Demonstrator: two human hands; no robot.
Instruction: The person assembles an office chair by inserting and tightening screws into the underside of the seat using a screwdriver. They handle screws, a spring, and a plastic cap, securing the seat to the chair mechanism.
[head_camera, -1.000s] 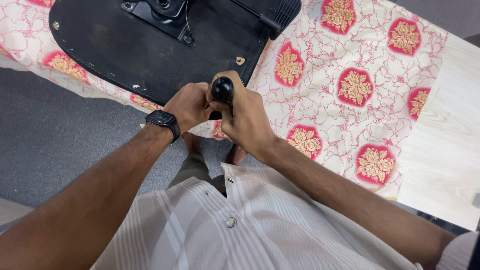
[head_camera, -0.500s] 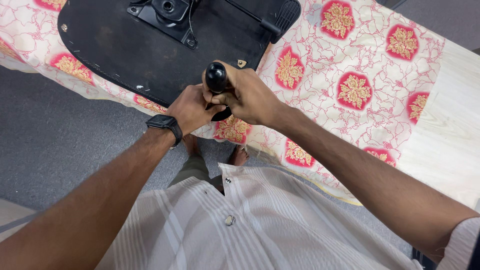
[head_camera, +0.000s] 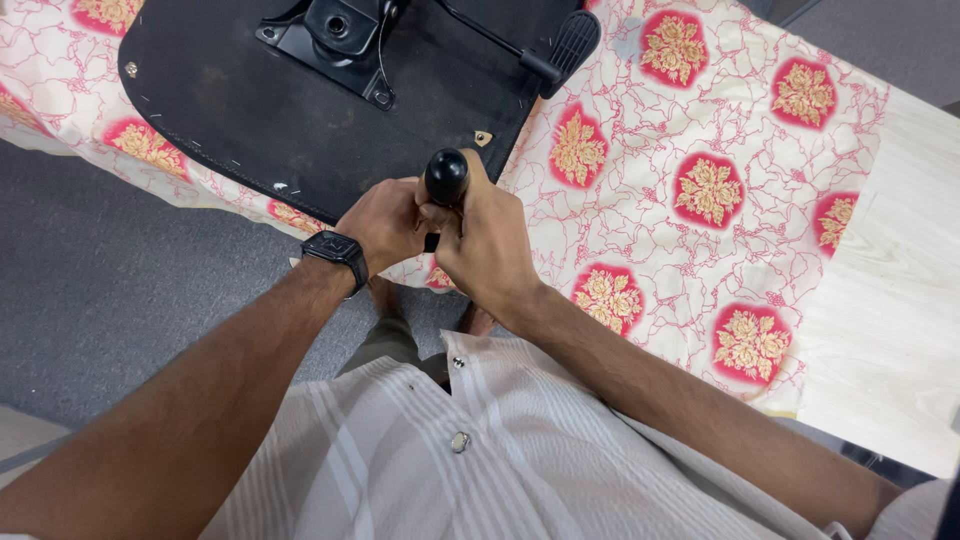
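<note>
Below the camera, two hands meet on one black knob (head_camera: 446, 176), a rounded handle end standing up between them at the near edge of the bench (head_camera: 890, 330). Left hand (head_camera: 385, 220) wraps its fingers around the stem under the knob from the left, grip closed tight on it; a single black watch (head_camera: 335, 250) sits on that wrist. Right hand (head_camera: 487, 240) clasps the same stem from the right, thumb up against the knob, grip also closed on it. Both forearms run up from the lower corners and converge, wrists bent slightly inward.

One black seat base (head_camera: 290, 110) lies upside down on the bench just beyond the hands, with one metal mechanism (head_camera: 335, 30) bolted at its middle and one ribbed black lever (head_camera: 565, 45) sticking out to the right. Whether the knob's stem joins the base is hidden by the hands. One cloth (head_camera: 700, 120), cream with red-and-gold flower medallions, covers most of the bench; bare pale wood shows at the right. Grey floor (head_camera: 90, 280) lies to the left. One striped white shirt (head_camera: 480, 460) with two visible buttons fills the bottom.
</note>
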